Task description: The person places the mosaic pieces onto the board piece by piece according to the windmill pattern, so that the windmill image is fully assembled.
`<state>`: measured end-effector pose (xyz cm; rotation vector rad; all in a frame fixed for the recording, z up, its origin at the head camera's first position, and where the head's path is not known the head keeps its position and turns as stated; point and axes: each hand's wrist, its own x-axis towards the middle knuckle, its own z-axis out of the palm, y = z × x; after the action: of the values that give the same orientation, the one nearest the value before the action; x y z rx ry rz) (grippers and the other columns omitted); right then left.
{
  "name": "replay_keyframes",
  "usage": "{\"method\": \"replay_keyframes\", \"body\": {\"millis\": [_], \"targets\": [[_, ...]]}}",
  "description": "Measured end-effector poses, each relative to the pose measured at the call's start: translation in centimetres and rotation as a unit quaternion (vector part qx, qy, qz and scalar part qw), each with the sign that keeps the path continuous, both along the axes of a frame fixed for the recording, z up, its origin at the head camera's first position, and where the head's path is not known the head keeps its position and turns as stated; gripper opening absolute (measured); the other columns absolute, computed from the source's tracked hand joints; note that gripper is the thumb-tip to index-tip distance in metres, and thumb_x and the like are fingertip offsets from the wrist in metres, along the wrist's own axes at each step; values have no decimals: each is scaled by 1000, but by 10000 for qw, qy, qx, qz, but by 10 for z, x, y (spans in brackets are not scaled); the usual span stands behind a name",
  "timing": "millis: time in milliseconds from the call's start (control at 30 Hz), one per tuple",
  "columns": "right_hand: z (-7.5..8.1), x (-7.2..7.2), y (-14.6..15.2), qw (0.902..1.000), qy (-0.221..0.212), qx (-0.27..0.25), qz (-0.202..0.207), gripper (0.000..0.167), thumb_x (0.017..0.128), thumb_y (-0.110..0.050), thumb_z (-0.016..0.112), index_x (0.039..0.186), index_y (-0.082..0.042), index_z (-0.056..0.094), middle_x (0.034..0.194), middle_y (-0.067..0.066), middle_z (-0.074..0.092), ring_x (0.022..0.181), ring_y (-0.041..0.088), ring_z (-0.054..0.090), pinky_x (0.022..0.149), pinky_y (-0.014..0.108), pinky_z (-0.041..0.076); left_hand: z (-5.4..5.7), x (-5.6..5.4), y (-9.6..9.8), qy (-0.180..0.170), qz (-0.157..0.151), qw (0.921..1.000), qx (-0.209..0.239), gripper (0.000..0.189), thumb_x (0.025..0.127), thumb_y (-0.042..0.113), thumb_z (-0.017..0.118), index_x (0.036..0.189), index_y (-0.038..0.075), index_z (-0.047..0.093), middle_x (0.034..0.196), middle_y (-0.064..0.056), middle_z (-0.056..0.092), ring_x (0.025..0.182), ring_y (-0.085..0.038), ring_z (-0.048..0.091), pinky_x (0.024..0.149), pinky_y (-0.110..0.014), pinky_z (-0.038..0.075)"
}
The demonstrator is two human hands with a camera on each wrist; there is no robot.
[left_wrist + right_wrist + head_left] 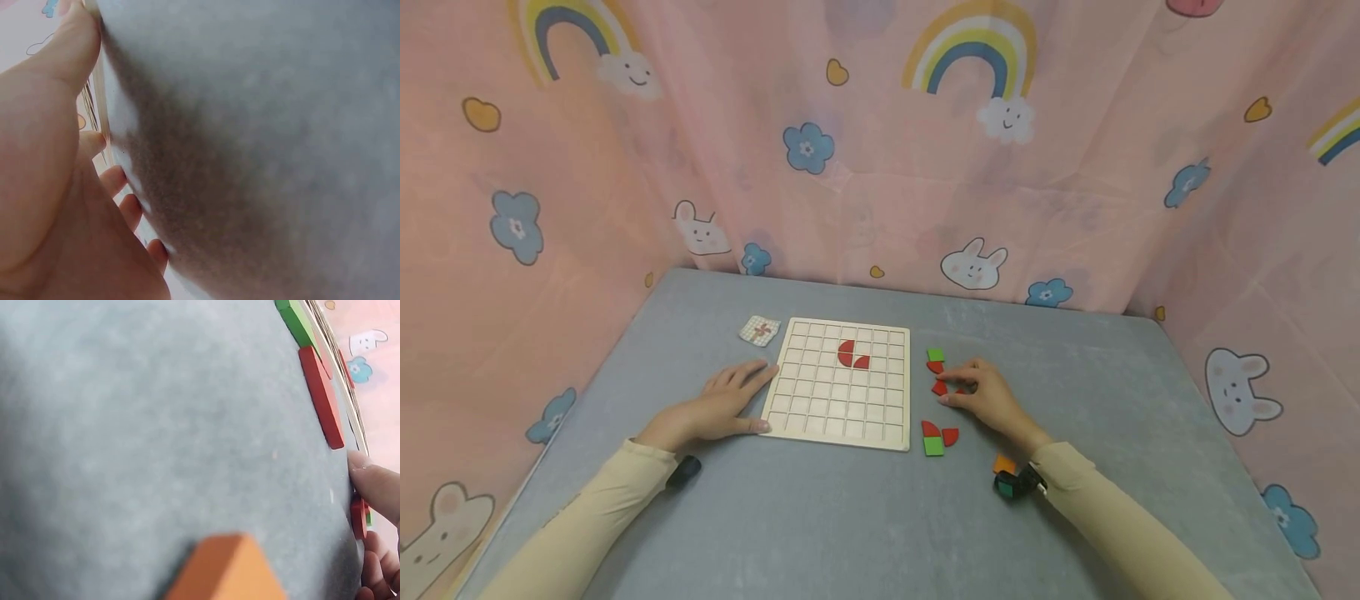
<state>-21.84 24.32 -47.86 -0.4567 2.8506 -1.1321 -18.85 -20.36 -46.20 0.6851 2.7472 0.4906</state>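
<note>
A pale gridded board (835,408) lies on the table with several red quarter-round pieces (846,353) in its upper middle squares. My left hand (718,404) rests at the board's left side, fingers spread, its thumb by the near left corner. Right of the board my right hand (988,400) hovers over loose pieces, thumb and forefinger apart. A red piece (939,388) lies between those fingertips; another is partly hidden under the hand. In the right wrist view the thumb (378,487) is beside a red piece (358,517).
A small pattern card (760,331) lies beyond my left hand. Green squares (933,447) and red quarter-rounds (951,437) lie along the board's right side. An orange piece (1003,464) sits near my right wrist. A pink printed curtain (865,183) hangs behind the table.
</note>
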Motion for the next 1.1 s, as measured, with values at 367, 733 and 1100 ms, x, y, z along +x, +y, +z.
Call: {"method": "replay_keyframes", "body": {"millis": [367, 733, 1100], "targets": [[0, 1, -2, 9999, 114, -27, -32, 37, 81, -23, 83, 115, -13, 75, 96, 9, 60, 87, 19, 48, 78, 29, 39, 1, 0, 0, -8, 52, 10000, -13, 93, 88, 49, 68, 159, 13, 20, 163, -20, 17, 146, -49, 20, 114, -69, 19], [1, -2, -3, 9999, 50, -35, -103, 36, 82, -25, 82, 116, -18, 74, 102, 7, 65, 90, 19, 51, 82, 32, 41, 0, 1, 0, -54, 82, 10000, -15, 93, 88, 51, 67, 159, 14, 20, 163, -20, 16, 146, -49, 20, 112, -71, 20], [8, -12, -16, 9996, 25, 150, -237, 42, 81, -29, 83, 120, -16, 73, 101, 6, 65, 92, 19, 53, 80, 31, 42, 2, 1, 2, -54, 77, 9999, 52, 92, 89, 50, 67, 158, 12, 21, 163, -21, 17, 145, -49, 21, 113, -70, 19]]}}
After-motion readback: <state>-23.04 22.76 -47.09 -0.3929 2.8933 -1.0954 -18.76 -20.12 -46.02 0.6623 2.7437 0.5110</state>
